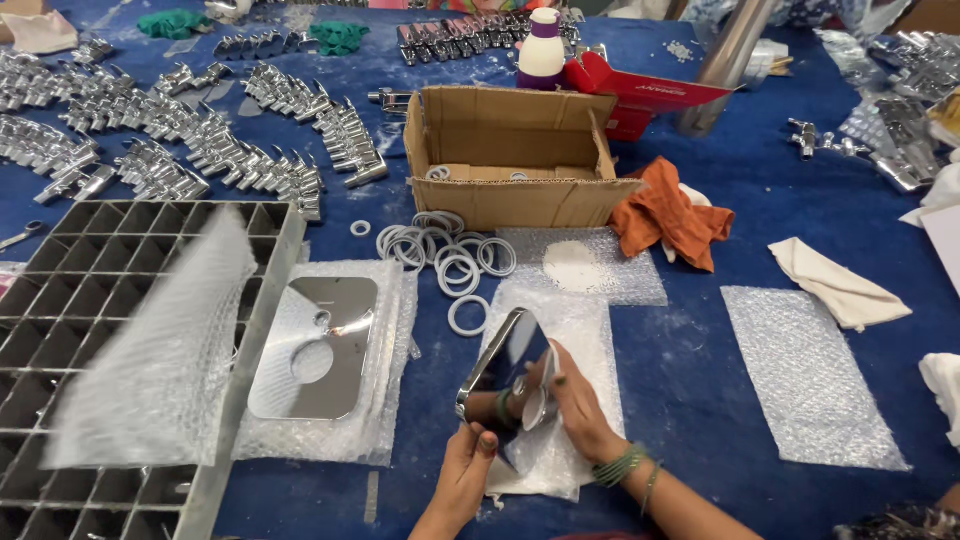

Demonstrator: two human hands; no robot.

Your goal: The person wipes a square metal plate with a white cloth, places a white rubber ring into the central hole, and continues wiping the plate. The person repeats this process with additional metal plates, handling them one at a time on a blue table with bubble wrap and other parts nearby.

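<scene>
Gripping a chrome plate (500, 362), both hands (520, 440) hide its lower edge.

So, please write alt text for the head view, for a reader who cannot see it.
Two hands, left hand and right hand, hold a shiny chrome plate over bubble wrap on a blue table. Behind lie white rings, a cardboard box and chrome taps.

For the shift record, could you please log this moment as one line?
left hand: holds chrome plate by its lower edge | right hand: on plate face | under: bubble wrap sheet | near: white rings, cardboard box
</scene>
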